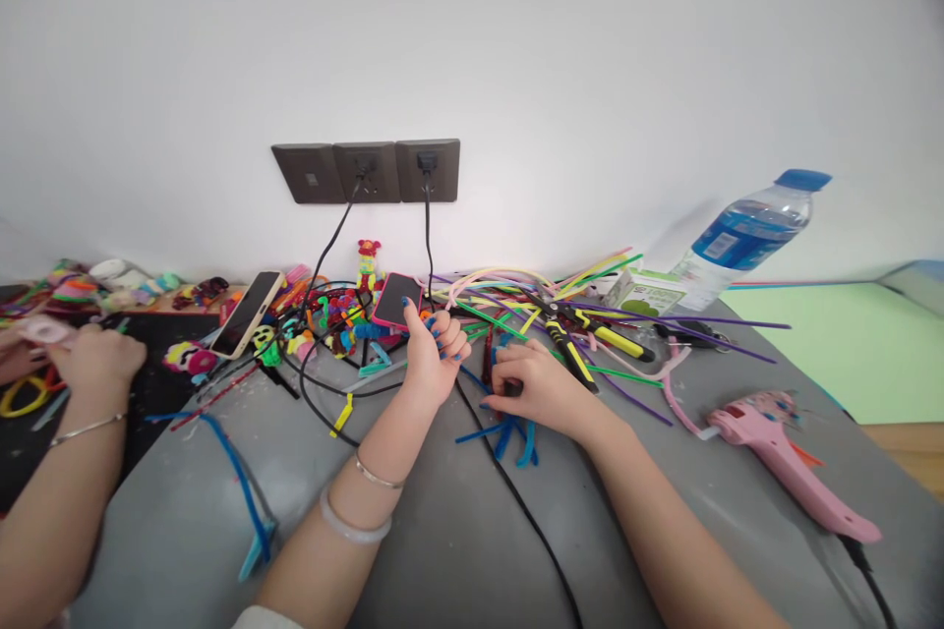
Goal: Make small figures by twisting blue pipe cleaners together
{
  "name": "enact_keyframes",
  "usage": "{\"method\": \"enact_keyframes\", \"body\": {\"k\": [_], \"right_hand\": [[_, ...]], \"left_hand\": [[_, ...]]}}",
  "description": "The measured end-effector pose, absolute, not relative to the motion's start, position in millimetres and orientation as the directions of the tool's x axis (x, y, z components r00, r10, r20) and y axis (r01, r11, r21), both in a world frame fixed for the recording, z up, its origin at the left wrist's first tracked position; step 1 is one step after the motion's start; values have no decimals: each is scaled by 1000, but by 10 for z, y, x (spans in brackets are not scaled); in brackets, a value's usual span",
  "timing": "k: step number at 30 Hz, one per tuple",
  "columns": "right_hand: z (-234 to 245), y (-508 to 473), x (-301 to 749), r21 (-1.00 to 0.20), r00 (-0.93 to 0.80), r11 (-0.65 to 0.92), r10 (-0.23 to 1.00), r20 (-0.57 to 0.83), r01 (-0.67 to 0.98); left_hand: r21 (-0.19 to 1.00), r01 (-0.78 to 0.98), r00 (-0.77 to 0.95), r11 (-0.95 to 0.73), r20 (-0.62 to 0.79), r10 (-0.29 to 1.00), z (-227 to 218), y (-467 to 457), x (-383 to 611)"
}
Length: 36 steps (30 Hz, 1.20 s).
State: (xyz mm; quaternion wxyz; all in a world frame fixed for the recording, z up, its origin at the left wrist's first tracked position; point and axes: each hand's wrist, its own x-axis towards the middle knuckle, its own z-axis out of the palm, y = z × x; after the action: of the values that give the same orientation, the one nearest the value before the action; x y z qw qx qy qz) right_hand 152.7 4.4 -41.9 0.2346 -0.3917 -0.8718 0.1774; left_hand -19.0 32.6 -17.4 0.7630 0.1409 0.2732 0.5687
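My left hand (437,354) is raised over the middle of the table, its fingers curled in toward the palm and the thumb up. Whatever it may hold is hidden by the fingers. Close by on the right, my right hand (542,388) is bent over a small heap of blue pipe cleaner pieces (507,440), thumb and fingertips drawn together. What lies between those fingertips is too small to make out. Behind my left hand lies a phone with a pink edge (398,300). Yellow-and-black pliers (567,349) rest just beyond my right hand.
A pink glue gun (793,467) lies at right, near a tilted water bottle (744,241). Long pipe cleaners (508,285) and small figures (367,265) line the wall. Black cables (516,496) cross the table. At left, a co-worker's hand (103,359) is near a light phone (249,314).
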Motion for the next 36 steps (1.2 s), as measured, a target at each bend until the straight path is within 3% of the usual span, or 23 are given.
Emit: {"method": "enact_keyframes", "body": {"k": [6,11,14,17,21,25,31,36], "right_hand": [[-391,-7,1474,-516,-552,594,794,253,618],[-368,64,1493,-739,-365,457,881,300,495],[-383,126,1533,-888,-120,326,945,303,324],[-402,170,1561,-977,-7,204,979,204,56],[-402,182,1549,-975,60,145,989,136,-167],[-367,166,1516,-956,105,187,980,167,-226],[-337,143,1492,-944,132,240,968,215,-225],[-380,160,1521,-941,196,282,950,245,-189]], "left_hand": [[647,-721,159,249,-195,968,-160,384,-274],[687,-711,75,148,-136,988,-157,417,-324],[765,-635,45,109,-104,994,-171,401,-292],[883,-459,96,100,-62,993,-226,358,-220],[971,-212,315,115,-43,948,-296,282,-148],[998,-12,400,-64,63,914,-272,227,-133],[988,-18,335,-151,148,931,-222,210,-124],[998,-59,374,-9,31,927,-236,199,-152]]}}
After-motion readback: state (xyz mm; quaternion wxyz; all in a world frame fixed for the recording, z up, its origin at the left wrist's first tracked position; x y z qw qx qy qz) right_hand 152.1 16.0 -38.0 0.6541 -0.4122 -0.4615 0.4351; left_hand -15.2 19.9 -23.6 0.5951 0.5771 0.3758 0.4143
